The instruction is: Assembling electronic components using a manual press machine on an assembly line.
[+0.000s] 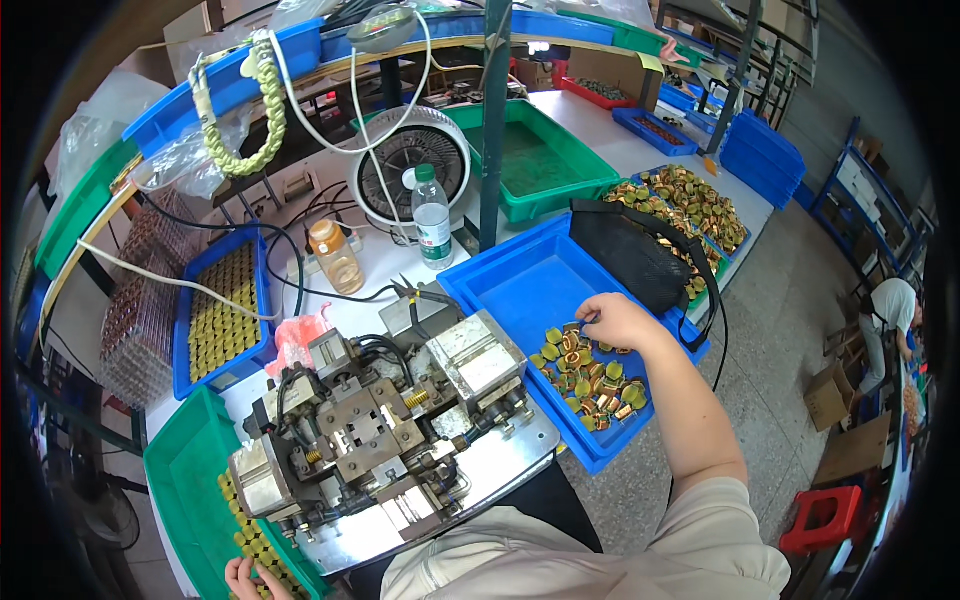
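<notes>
My right hand (617,322) reaches into a blue tray (520,279), its fingers pinched above a loose heap of small brass-and-green metal parts (592,378). Whatever is between those fingertips is too small to make out. At the lower left my left hand (252,580) is partly cut off by the picture's edge. Its visible fingers are apart, beside rows of similar yellow-green parts (258,545) in a green tray (190,455). Between my hands sits a metal machine fixture (370,430) with clamping blocks, cylinders and black hoses.
A black bag (630,255) lies over the blue tray's far corner. Behind the fixture stand a water bottle (432,220), an amber jar (335,258) and a fan (413,165). Another blue tray (266,290) holds rowed parts. A dark post (492,130) rises from the bench.
</notes>
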Demonstrator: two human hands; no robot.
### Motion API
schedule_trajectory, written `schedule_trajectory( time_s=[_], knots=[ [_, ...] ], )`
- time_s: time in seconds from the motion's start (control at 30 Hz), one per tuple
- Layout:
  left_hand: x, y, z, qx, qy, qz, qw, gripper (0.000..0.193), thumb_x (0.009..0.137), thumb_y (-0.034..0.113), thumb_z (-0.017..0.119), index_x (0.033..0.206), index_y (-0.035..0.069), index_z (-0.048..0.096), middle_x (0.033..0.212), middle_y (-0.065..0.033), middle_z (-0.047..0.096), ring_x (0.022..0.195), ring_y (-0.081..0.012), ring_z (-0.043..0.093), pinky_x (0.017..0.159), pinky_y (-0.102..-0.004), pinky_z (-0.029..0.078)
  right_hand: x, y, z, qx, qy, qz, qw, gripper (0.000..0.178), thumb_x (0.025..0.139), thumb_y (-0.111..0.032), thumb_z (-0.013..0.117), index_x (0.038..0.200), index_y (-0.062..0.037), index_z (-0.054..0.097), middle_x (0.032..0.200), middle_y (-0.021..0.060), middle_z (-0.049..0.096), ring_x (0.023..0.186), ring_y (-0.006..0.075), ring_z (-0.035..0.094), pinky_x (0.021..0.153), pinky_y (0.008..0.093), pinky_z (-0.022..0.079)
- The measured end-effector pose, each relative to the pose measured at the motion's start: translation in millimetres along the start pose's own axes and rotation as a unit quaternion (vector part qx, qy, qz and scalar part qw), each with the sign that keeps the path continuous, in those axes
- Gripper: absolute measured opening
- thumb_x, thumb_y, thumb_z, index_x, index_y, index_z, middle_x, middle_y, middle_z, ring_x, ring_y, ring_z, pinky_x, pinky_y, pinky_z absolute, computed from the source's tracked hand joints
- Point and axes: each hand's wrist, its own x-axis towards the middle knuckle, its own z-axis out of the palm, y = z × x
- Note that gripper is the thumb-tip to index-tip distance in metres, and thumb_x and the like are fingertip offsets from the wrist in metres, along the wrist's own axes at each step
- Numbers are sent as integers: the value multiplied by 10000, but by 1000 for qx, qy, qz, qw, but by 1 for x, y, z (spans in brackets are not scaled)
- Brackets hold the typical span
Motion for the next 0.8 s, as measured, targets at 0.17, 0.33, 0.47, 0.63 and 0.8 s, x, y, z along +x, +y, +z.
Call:
schedule_trajectory(
  time_s=[0.17,0.33,0.47,0.63,0.8],
  knots=[
    [1,13,-5,-8,5,-1,1000,175,974,120,606,1105,16,659,1214,-163,591,969,-287,588,796,-342,507,-6,-34,10,-89,-24,36,995,304,810,-187,694,1077,-50,740,957,75,744,843,244,687,784,344,552],
    [6,33,-10,-33,9,-16,999,173,981,122,602,1107,17,659,1211,-155,594,963,-274,584,787,-338,506,-1,-28,24,-83,9,66,994,244,803,-171,698,1024,-87,758,1001,75,748,829,237,686,719,341,551],
    [7,40,-16,-38,-3,-55,998,175,983,126,603,1107,15,658,1212,-149,595,933,-258,577,762,-325,501,-20,-32,8,274,63,112,953,192,890,-138,674,1053,-50,724,925,65,729,781,173,656,598,271,506],
    [5,37,-16,-76,28,-68,994,154,956,127,640,1077,39,675,1148,-124,592,908,-258,554,778,-329,486,-33,-52,6,672,-5,44,739,185,963,-122,642,1116,-21,668,834,54,680,754,107,602,525,198,426],
    [10,44,-33,-109,-80,-121,983,211,938,-12,529,1133,23,600,1249,-132,489,980,-216,476,821,-267,387,-48,-124,18,691,-54,5,721,235,987,-172,649,1161,-16,622,786,48,648,701,87,573,510,176,394]
  ],
)
